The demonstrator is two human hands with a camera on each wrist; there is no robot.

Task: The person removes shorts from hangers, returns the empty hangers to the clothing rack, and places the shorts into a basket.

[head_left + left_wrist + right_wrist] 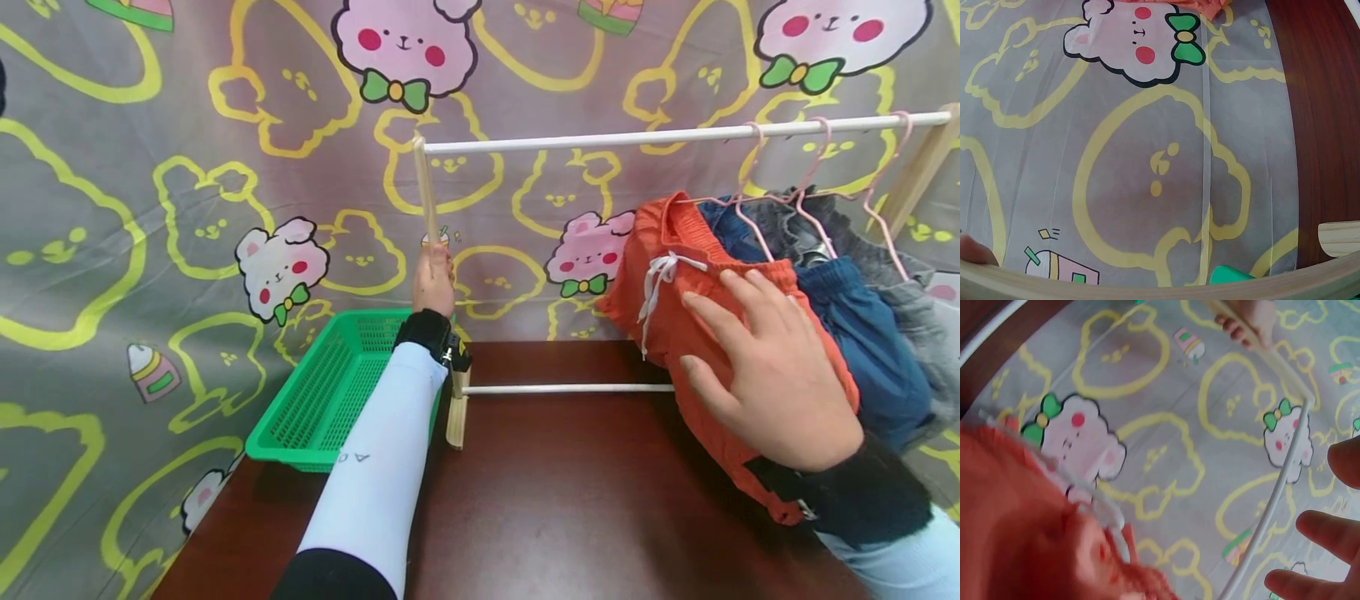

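Observation:
My left hand (433, 282) grips the wooden upright (426, 187) at the left end of a small clothes rack; in the right wrist view its fingers curl round that post. My right hand (776, 375) is spread in front of orange shorts (705, 333) with a white drawstring; whether it touches the cloth I cannot tell. The shorts hang from a pink hanger (752, 187) on the rack's white rail (600, 140). Behind them hang blue shorts (870, 333) and grey garments (911, 317), partly hidden. The right wrist view shows the right fingers (1329, 534) extended, apart from the rail.
A green plastic basket (300, 392) stands left of the rack on the dark red-brown table (540, 492). A lower white bar (562, 388) runs between the rack's feet. Behind everything hangs a grey cloth (187, 292) printed with cartoon bears and rabbits.

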